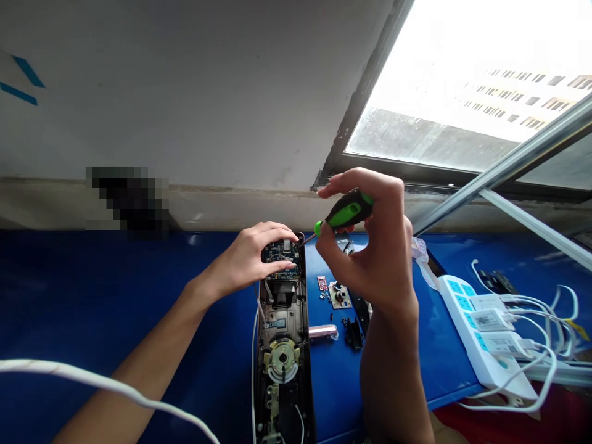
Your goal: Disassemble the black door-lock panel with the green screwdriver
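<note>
A long black device housing [283, 327] lies opened on the blue table, its inner parts showing. At its far end sits a green circuit board [285, 251]. My left hand [252, 256] grips this board from the left, fingers along the far edge and thumb across its near part. In my right hand [374, 246] is a screwdriver [346, 211] with a green and black handle, pinched between thumb and fingers. Its shaft slants down left, and the tip meets the board's right edge by the housing rim. Whether a screw sits under the tip cannot be made out.
Right of the housing lie a small red board [322, 283], a camera-like module [340, 295], a pink cylindrical cell [323, 333] and black plastic parts [354, 333]. A white power strip [481, 345] with plugged-in chargers stands farther right. A white cable [106, 383] crosses the lower left.
</note>
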Demonstrator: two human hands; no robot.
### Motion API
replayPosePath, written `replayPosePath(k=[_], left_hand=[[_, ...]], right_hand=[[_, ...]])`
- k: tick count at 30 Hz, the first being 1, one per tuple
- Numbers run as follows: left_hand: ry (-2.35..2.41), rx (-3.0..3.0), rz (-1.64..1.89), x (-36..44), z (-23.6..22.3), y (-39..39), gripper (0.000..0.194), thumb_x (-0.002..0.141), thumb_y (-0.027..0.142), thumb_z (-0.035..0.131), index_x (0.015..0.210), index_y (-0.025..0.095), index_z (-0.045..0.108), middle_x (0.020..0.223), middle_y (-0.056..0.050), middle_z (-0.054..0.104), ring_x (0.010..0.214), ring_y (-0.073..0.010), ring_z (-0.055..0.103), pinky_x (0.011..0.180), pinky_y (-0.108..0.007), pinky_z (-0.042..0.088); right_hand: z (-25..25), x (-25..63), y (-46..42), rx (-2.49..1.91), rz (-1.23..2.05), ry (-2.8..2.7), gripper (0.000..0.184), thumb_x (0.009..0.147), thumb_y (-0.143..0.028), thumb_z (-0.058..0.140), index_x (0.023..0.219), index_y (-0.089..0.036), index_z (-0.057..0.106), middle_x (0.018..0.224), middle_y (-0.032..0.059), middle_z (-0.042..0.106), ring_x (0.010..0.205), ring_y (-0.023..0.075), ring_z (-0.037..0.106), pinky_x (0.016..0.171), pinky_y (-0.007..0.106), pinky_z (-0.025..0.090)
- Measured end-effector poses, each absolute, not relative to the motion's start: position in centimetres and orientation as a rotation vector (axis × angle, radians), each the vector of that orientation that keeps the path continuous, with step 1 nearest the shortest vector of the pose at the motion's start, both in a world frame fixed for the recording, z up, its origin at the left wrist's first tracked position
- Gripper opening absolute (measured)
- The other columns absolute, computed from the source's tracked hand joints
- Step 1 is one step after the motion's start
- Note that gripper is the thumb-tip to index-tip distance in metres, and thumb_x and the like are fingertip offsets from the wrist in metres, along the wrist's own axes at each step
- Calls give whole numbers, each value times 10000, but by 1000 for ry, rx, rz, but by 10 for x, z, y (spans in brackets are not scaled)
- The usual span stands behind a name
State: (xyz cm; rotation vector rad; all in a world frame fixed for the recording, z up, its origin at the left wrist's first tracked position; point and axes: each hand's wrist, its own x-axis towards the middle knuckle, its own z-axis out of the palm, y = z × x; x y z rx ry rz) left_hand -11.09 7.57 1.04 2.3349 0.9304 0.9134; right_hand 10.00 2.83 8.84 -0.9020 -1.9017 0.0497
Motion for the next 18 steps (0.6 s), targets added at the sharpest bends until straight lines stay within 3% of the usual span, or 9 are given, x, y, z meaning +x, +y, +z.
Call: replayPosePath(k=[5,10,15,18], left_hand=[[932,2342,909,-111,10,76,404,900,388,792,1258,228,693,1350,-68,697,1273,-253,644,1140,-409,506],[933,2339,898,-111,12,76,395,904,388,785,1252,225,694,1335,-65,705,1242,-252,659,1116,-406,522],[930,2350,902,-110,12,76,411,898,382,797,1260,221,688,1347,-70,699,1260,-257,648,1124,-404,511],[920,2348,897,-111,10,77,413,893,368,806,1260,221,687,1342,-61,697,1259,-246,646,1126,-386,503]], right_hand=[[86,100,29,-972,-45,-1834,383,898,-148,701,1189,-352,557,1024,8,698,712,182,649,558,353,598],[89,100,28,-938,40,-1870,483,874,-123,650,1260,-381,516,1183,21,685,713,181,649,640,397,638],[88,101,29,-977,-6,-1858,401,915,-168,673,1230,-366,522,1068,14,701,643,158,601,571,355,597],[87,100,29,-957,41,-1844,416,918,-154,644,1244,-377,515,1118,14,698,645,155,590,574,356,587]])
